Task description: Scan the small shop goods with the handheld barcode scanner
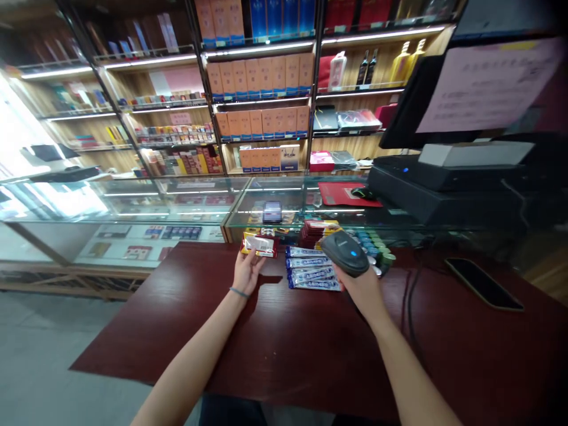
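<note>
My left hand (247,273) grips a small red and yellow packet (260,245) by its lower left edge, with a pale label side facing me, above the dark red table (213,296). In my right hand (361,290) is a black barcode scanner (345,253), its blue light lit and its head tilted up and left. Between the hands, several blue and white wrapped sticks (310,269) lie in a row on the table. Behind them stands a stack of red and yellow packets (314,232), partly hidden by the scanner. My right fingers are mostly hidden under the scanner.
Right of the scanner are several green-capped rolls or tubes (377,245). A phone (483,283) lies on the right, near a black cable (410,302). A glass display counter (248,198) runs behind the table. A monitor (406,100) and a red mat (341,194) with a mouse stand there.
</note>
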`<act>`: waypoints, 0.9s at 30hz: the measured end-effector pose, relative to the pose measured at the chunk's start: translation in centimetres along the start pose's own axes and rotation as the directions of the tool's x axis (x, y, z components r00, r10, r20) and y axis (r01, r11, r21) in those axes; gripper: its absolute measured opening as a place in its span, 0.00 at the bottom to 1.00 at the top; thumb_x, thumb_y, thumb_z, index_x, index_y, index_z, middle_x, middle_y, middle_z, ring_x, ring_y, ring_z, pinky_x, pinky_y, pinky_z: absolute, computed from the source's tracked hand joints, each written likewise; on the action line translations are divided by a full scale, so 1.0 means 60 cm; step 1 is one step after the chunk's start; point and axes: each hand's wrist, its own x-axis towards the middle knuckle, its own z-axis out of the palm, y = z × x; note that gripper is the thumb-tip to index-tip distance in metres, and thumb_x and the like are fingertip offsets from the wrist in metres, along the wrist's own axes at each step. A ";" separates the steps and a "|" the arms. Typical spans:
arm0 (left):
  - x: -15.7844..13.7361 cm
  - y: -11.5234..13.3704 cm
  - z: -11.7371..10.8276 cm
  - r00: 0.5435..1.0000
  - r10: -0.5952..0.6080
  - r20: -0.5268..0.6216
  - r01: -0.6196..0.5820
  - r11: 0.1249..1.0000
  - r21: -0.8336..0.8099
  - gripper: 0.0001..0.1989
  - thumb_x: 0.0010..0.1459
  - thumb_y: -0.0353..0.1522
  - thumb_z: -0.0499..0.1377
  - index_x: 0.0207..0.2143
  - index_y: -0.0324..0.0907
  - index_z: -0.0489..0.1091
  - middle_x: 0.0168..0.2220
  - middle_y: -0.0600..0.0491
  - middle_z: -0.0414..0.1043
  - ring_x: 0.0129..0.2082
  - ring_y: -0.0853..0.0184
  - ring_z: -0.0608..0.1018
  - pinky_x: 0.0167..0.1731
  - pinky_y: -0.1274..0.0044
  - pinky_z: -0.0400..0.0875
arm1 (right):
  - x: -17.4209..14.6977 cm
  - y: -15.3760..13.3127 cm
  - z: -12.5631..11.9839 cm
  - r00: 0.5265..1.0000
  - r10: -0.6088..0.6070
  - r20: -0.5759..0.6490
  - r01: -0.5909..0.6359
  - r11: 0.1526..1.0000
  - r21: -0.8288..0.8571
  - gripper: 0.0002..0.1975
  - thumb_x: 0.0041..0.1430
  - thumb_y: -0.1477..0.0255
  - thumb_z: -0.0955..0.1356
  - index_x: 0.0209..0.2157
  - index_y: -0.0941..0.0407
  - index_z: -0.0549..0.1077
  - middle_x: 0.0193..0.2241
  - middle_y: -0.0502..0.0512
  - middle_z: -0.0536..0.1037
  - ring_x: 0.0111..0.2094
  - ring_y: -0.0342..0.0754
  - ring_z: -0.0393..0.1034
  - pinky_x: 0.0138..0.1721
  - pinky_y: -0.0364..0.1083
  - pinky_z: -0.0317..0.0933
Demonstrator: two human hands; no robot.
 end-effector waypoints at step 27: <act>-0.002 -0.025 -0.036 0.994 -0.011 -0.106 -0.001 0.994 -0.109 0.09 0.60 0.28 0.64 0.41 0.45 0.67 0.44 0.53 0.78 0.46 0.67 0.81 0.54 0.63 0.75 | -0.055 0.036 0.085 0.882 -0.093 0.461 0.217 0.951 -0.222 0.22 0.53 0.66 0.69 0.51 0.50 0.68 0.38 0.54 0.83 0.40 0.58 0.79 0.36 0.48 0.67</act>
